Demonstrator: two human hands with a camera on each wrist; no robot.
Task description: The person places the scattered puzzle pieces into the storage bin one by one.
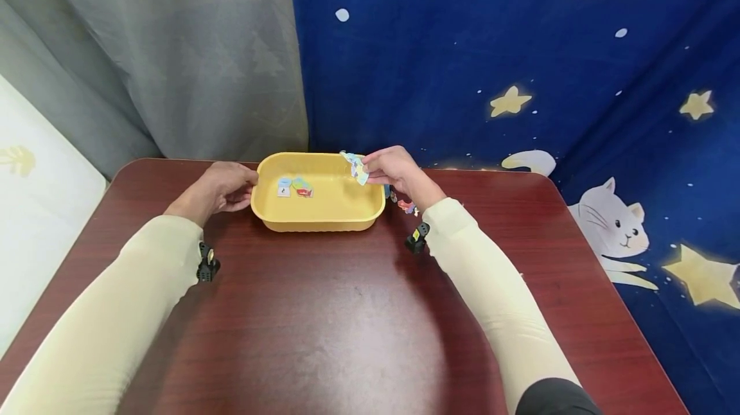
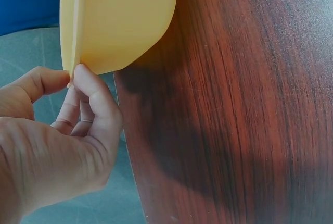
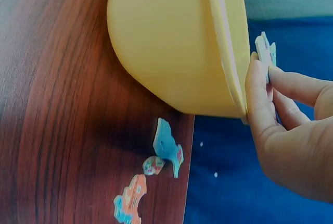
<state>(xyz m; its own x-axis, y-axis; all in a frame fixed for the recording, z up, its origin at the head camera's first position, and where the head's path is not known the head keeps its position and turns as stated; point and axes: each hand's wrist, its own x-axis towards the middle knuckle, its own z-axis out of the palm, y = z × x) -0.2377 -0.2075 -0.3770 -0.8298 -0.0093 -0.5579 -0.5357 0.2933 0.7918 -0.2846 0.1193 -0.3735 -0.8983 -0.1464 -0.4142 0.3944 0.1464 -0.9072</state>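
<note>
A yellow plastic tub [image 1: 318, 216] stands near the far edge of the table, with a few small printed cutouts [image 1: 302, 187] lying on its bottom. My left hand [image 1: 222, 187] pinches the tub's left rim between thumb and index finger, as the left wrist view shows. Over the tub's right end, my right hand [image 1: 396, 171] pinches light-coloured printed cutouts [image 1: 356, 169]; in the right wrist view, these pieces [image 3: 265, 52] look thin and stacked, but I cannot tell how many. The index finger lies close to the rim.
On the table [image 1: 324, 312], right of the tub, lie a blue cutout [image 3: 165, 143], a small round one [image 3: 153, 165] and an orange one [image 3: 132, 200]. A grey curtain [image 1: 191, 68] and a blue starry curtain [image 1: 416, 68] hang behind the table's far edge.
</note>
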